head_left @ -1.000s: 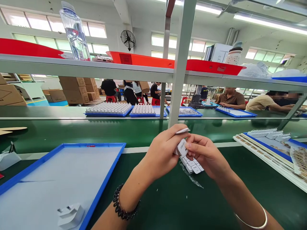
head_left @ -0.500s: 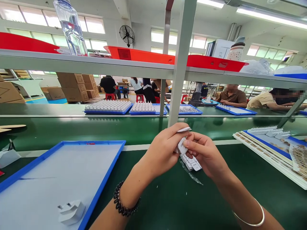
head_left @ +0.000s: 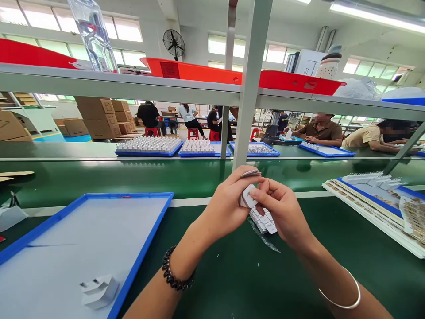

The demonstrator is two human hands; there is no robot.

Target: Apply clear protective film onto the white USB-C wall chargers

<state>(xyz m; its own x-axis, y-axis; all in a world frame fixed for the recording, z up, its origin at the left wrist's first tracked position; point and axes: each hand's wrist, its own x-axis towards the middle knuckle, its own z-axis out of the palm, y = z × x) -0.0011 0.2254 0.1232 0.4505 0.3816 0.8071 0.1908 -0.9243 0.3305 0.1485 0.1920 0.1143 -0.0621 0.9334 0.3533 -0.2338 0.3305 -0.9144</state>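
Both hands meet above the green bench. My left hand (head_left: 229, 201) is closed round small white rounded pieces; the edges of a thin stack (head_left: 250, 173) stick out over its index finger. Between thumb and fingers, my right hand (head_left: 282, 206) pinches a white square piece (head_left: 249, 196) with faint print, which also touches my left hand. Below the hands, a pile of similar white printed pieces (head_left: 265, 221) lies on the bench, partly hidden by my right hand. A strip of clear plastic (head_left: 265, 240) lies beside the pile.
A blue-rimmed tray (head_left: 156, 230) at the left holds a white plug-like part (head_left: 98, 292). Stacked boards and a tray of parts (head_left: 368, 215) are at the right. A grey upright post (head_left: 247, 97) and shelf stand ahead. Several people sit beyond.
The pinched white piece has turned its printed face more toward the camera and shifted slightly left. Both hands have moved slightly up and left; the view has also shifted a little.
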